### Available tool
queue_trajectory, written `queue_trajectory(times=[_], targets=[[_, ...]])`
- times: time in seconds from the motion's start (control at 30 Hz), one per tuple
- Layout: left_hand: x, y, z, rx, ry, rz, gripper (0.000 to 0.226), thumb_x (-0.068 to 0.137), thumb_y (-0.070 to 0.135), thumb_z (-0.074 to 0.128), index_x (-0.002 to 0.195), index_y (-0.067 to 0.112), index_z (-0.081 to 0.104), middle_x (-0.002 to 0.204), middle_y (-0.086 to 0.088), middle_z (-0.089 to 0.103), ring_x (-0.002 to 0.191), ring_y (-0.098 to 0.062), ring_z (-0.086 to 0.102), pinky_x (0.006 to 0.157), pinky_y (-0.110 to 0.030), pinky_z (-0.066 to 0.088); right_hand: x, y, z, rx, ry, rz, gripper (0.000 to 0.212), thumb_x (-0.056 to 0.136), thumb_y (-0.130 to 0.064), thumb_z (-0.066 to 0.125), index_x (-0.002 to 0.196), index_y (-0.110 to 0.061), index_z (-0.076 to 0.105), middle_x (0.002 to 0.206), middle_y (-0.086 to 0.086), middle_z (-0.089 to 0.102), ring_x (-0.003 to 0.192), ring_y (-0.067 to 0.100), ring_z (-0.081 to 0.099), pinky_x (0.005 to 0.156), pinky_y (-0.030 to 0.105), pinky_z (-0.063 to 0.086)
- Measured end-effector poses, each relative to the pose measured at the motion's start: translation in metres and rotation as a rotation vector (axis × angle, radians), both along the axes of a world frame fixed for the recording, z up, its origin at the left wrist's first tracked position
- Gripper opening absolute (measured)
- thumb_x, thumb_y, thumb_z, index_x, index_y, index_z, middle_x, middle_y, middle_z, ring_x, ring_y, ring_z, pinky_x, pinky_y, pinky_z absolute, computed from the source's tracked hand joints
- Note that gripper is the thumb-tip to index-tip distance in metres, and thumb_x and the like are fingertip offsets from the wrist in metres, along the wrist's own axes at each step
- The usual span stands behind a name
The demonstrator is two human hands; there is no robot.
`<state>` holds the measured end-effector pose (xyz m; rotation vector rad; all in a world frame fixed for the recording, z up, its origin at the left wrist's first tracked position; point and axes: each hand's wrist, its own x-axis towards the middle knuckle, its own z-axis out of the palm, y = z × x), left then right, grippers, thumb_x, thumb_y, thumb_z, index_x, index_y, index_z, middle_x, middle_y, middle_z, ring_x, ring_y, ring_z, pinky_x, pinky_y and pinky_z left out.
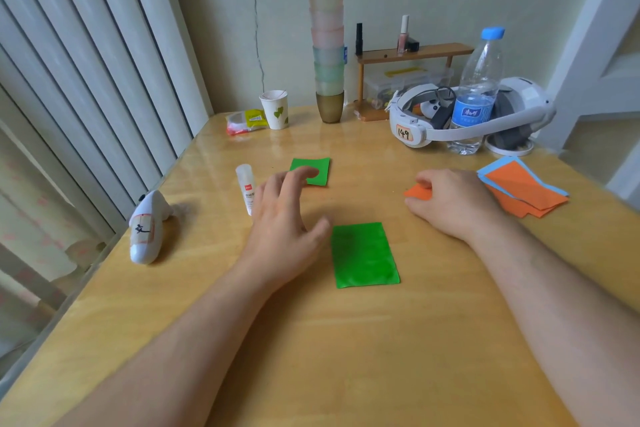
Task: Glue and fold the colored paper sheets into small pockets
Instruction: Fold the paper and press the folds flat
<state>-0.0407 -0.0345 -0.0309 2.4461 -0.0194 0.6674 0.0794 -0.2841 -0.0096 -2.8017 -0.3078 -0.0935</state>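
Observation:
A folded green paper pocket (363, 255) lies flat near the middle of the wooden table (346, 357). A smaller green folded piece (317, 170) lies further back. My left hand (282, 215) hovers between them, fingers spread and holding nothing, just right of an upright glue stick (245, 189). My right hand (453, 201) is closed on a small orange folded paper (417, 191), whose corner sticks out to the left. A pile of orange and blue sheets (523, 187) lies to the right of that hand.
A white controller (149, 227) lies at the table's left edge. At the back stand a paper cup (275, 109), a tall stack of cups (327, 42), a water bottle (476, 94), a white headset (460, 114) and a small wooden shelf (412, 54).

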Motion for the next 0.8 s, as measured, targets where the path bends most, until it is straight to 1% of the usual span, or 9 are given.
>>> queue_trajectory(times=[0.1,0.17,0.27,0.37,0.47,0.6,0.67,0.73,0.8], targets=[[-0.001,0.003,-0.001,-0.021,-0.029,0.007,0.062,0.084,0.037,0.068,0.141,0.036,0.043,0.130,0.012,0.044,0.131,-0.013,0.040,0.112,-0.036,0.034,0.003,-0.001,-0.003,0.023,-0.011,0.002,0.044,0.093,-0.056,0.061,0.131,-0.035,0.068,0.132,0.001,0.067,0.125,0.033,0.056,0.106,0.046,0.049],[-0.001,0.004,-0.002,-0.033,-0.047,0.012,0.061,0.087,0.030,0.073,0.142,0.034,0.045,0.128,0.012,0.044,0.127,-0.007,0.039,0.111,-0.034,0.032,0.009,-0.010,-0.001,0.017,-0.024,-0.060,0.038,0.101,-0.053,0.053,0.133,-0.035,0.066,0.140,0.005,0.059,0.131,0.038,0.047,0.109,0.048,0.043],[0.000,0.003,-0.002,-0.032,-0.028,0.021,0.061,0.088,0.029,0.074,0.141,0.034,0.045,0.125,0.012,0.046,0.124,-0.005,0.037,0.110,-0.034,0.032,0.015,-0.023,-0.001,-0.031,0.064,-0.187,0.053,0.100,-0.063,0.049,0.142,-0.032,0.058,0.149,0.010,0.045,0.139,0.041,0.035,0.108,0.054,0.038],[0.001,0.000,-0.003,-0.021,0.015,0.005,0.060,0.086,0.039,0.068,0.140,0.037,0.043,0.122,0.014,0.049,0.122,-0.014,0.038,0.108,-0.036,0.035,0.017,-0.024,-0.002,-0.072,0.161,-0.211,0.074,0.091,-0.080,0.048,0.142,-0.028,0.056,0.148,0.014,0.040,0.141,0.042,0.032,0.109,0.055,0.037],[0.003,-0.006,-0.003,0.029,0.063,-0.015,0.062,0.082,0.044,0.062,0.141,0.037,0.043,0.121,0.015,0.049,0.120,-0.016,0.038,0.107,-0.036,0.034,0.017,-0.016,0.000,-0.028,0.154,-0.196,0.068,0.084,-0.084,0.056,0.127,-0.032,0.064,0.141,0.012,0.045,0.139,0.041,0.034,0.110,0.054,0.036],[0.004,-0.009,-0.003,0.052,0.070,-0.039,0.060,0.086,0.035,0.070,0.141,0.037,0.044,0.120,0.014,0.049,0.117,-0.015,0.037,0.107,-0.034,0.032,0.014,-0.003,0.000,0.013,0.156,-0.135,0.047,0.079,-0.074,0.073,0.110,-0.039,0.065,0.134,0.006,0.051,0.135,0.036,0.041,0.108,0.049,0.039],[0.004,-0.008,-0.003,0.040,0.078,-0.039,0.060,0.085,0.038,0.066,0.140,0.037,0.044,0.120,0.014,0.049,0.116,-0.015,0.037,0.107,-0.035,0.032,0.013,-0.002,-0.001,0.072,0.124,-0.114,0.038,0.079,-0.064,0.079,0.099,-0.038,0.060,0.129,0.001,0.056,0.128,0.032,0.049,0.106,0.047,0.044],[0.003,-0.008,-0.002,0.027,0.086,-0.043,0.060,0.082,0.042,0.063,0.139,0.038,0.045,0.119,0.015,0.049,0.116,-0.015,0.037,0.107,-0.037,0.034,0.012,-0.004,-0.001,0.173,0.075,-0.086,0.033,0.081,-0.047,0.085,0.092,-0.032,0.057,0.124,-0.001,0.063,0.115,0.025,0.056,0.097,0.043,0.049],[0.003,-0.008,-0.003,0.022,0.088,-0.053,0.056,0.085,0.039,0.066,0.137,0.040,0.046,0.119,0.016,0.050,0.116,-0.014,0.037,0.107,-0.039,0.037,0.011,-0.006,0.000,0.292,0.016,-0.072,0.032,0.083,-0.034,0.086,0.096,-0.030,0.057,0.117,-0.001,0.064,0.105,0.022,0.057,0.084,0.038,0.048]])
